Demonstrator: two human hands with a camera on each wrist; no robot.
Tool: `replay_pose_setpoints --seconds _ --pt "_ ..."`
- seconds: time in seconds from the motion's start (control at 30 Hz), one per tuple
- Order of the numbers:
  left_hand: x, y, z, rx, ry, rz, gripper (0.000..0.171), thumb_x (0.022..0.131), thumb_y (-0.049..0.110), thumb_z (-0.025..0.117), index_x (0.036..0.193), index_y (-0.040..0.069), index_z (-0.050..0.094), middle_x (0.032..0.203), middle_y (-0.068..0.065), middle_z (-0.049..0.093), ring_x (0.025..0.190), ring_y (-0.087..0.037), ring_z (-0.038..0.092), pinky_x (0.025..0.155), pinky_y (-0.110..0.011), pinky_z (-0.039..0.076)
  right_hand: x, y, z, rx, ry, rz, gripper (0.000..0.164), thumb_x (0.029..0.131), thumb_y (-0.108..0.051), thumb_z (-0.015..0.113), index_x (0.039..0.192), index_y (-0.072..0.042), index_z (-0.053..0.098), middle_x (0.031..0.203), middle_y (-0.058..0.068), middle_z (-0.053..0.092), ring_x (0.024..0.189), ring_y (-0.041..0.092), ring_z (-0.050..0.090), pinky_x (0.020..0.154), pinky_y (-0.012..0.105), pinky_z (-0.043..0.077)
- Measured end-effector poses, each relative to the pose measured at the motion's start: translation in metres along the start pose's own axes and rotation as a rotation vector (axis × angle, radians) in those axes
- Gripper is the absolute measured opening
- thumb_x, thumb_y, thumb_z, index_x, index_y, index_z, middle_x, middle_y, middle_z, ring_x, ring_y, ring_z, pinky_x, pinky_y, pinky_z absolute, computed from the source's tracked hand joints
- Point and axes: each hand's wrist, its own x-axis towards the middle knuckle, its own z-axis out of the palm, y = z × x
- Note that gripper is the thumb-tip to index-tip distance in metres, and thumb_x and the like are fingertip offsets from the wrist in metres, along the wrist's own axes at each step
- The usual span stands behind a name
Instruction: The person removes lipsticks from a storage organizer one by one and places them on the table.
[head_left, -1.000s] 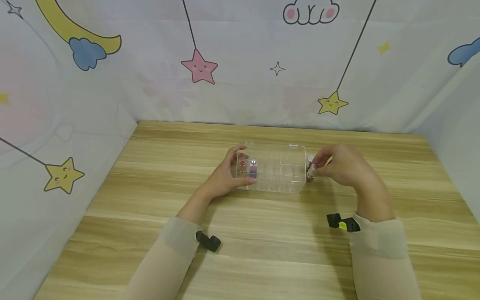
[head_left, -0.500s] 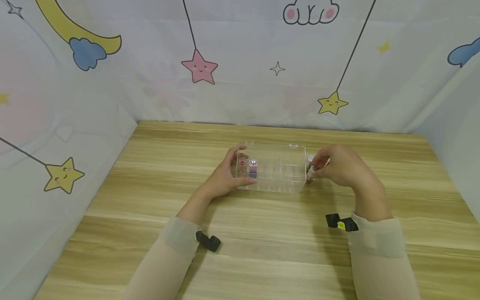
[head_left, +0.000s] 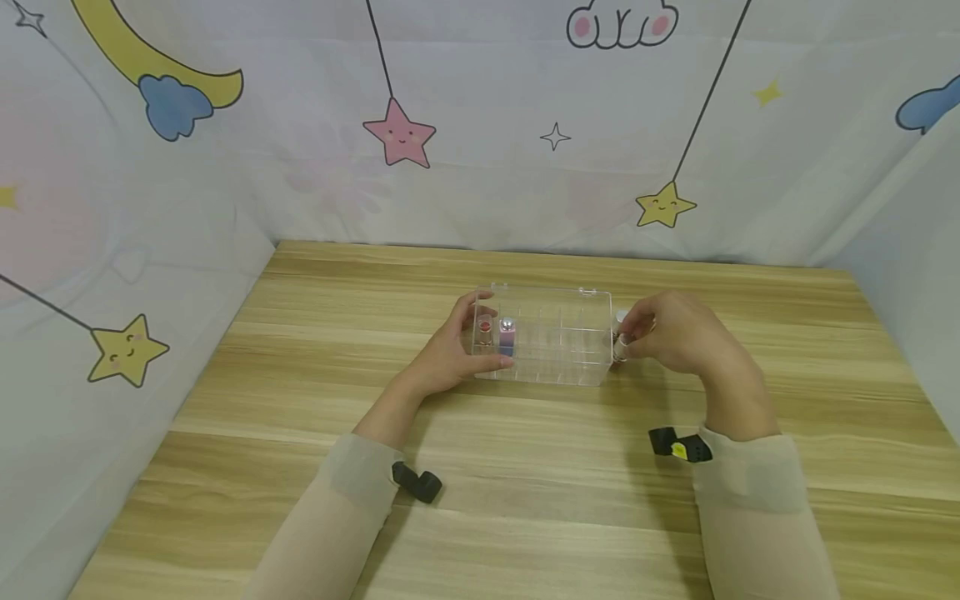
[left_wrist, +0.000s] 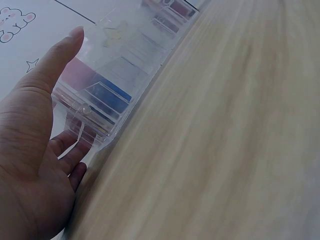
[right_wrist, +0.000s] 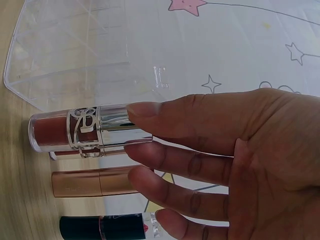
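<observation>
A clear plastic compartment box (head_left: 558, 333) stands on the table. My left hand (head_left: 444, 354) grips its left end, thumb along the front (left_wrist: 55, 65) and fingers round the back. Inside at that end are a lipstick with a red top (head_left: 485, 330) and a pink-and-blue tube (head_left: 507, 335). Beside the box's right end, my right hand (head_left: 675, 333) pinches a lip gloss tube (right_wrist: 60, 131) by its silver cap, between thumb and index finger. In the right wrist view its dark red body points down toward the table, and another tube shows partly behind it.
A rose-gold lipstick (right_wrist: 77, 183) and a black tube (right_wrist: 80, 227) stand close to the right hand's other fingers. The wood-grain table (head_left: 540, 500) ends at a printed cloth backdrop (head_left: 487, 192) behind the box, with cloth on both sides.
My right hand has shifted slightly left, and the lip gloss tube it holds has come closer to the box's right end. The left hand and the box have stayed put.
</observation>
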Motion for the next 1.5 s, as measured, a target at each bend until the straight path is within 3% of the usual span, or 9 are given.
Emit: replay_pose_setpoints --seconds 0.63,1.33,1.5 --pt "0.0006 0.0018 -0.0008 0.000 0.014 -0.016 0.099 0.080 0.031 0.092 0.153 0.049 0.027 0.149 0.002 0.051 0.138 -0.024 0.051 0.121 -0.062 0.029 0.0047 -0.0008 0.0022 0.003 -0.010 0.010 0.020 0.082 -0.016 0.086 0.100 -0.010 0.079 0.099 0.002 0.079 0.096 0.024 0.068 0.082 0.038 0.051" --pt "0.0013 0.0005 -0.0006 -0.013 0.004 -0.009 0.099 0.082 0.028 0.090 0.157 0.041 0.027 0.150 0.000 0.050 0.136 -0.025 0.052 0.121 -0.060 0.031 0.0009 -0.0038 -0.0001 -0.008 -0.005 0.045 0.027 0.082 -0.025 0.086 0.105 -0.013 0.078 0.104 0.005 0.075 0.101 0.027 0.065 0.085 0.043 0.050" --pt "0.0003 0.0014 -0.0003 -0.011 0.003 -0.005 0.101 0.082 0.029 0.091 0.158 0.037 0.026 0.150 0.001 0.050 0.136 -0.024 0.052 0.120 -0.060 0.032 -0.0007 -0.0054 -0.0009 -0.028 0.023 0.045 0.023 0.083 -0.025 0.083 0.104 -0.016 0.078 0.104 0.005 0.072 0.098 0.026 0.063 0.079 0.038 0.048"
